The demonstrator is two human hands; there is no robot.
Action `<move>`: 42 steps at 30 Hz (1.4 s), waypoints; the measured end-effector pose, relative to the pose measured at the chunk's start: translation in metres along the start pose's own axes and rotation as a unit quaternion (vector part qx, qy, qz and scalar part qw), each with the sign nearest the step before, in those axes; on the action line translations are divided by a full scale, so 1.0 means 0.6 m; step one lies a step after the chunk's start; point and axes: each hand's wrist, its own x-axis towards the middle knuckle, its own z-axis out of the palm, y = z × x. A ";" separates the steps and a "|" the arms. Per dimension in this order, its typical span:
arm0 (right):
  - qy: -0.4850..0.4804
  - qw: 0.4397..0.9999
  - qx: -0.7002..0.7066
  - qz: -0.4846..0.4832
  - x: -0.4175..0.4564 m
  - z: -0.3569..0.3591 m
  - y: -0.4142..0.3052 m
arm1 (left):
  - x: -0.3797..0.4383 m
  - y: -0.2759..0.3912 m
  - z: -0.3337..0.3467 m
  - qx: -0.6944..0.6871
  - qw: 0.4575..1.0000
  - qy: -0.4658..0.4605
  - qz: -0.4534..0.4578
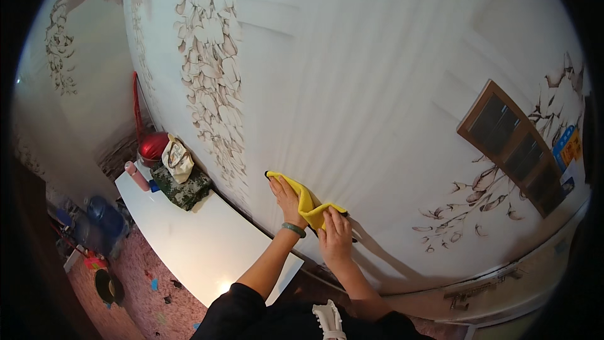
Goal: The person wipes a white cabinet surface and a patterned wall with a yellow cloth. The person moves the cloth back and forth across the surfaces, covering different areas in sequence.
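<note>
A yellow cloth (307,204) with dark edging lies bunched against a white wall (358,104) printed with brown flowers. The fingers of my left hand (288,202) press its upper left part to the wall; a greenish bangle (294,230) circles that wrist. My right hand (336,238) grips the cloth's lower right end, thumb and fingers over the fabric. Folds stand up between the two hands. How much cloth lies under the palms is hidden.
Left of my arms stands a white table (188,241). It bears a pink bottle (137,176), a camouflage cloth item (181,185), a pale bag (178,159) and a red round object (153,146). A brown framed panel (512,146) is on the wall at right. Blue water jugs (101,217) stand at far left.
</note>
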 end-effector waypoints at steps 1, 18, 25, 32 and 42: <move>0.000 1.000 0.011 0.004 -0.005 -0.001 -0.001 | -0.006 0.005 0.003 0.000 1.000 0.005 0.028; 0.200 0.955 -0.140 0.169 -0.127 -0.256 0.114 | -0.147 0.250 0.057 -0.008 0.943 -0.024 0.332; 0.278 0.910 -0.168 0.256 -0.194 -0.345 0.192 | -0.265 0.342 0.115 0.007 0.894 -0.058 0.443; 0.362 0.869 -0.162 0.298 -0.269 -0.438 0.285 | -0.379 0.472 0.175 -0.014 0.825 -0.095 0.557; 0.361 0.837 -0.125 0.393 -0.384 -0.378 0.345 | -0.501 0.495 0.237 0.033 0.722 -0.127 0.679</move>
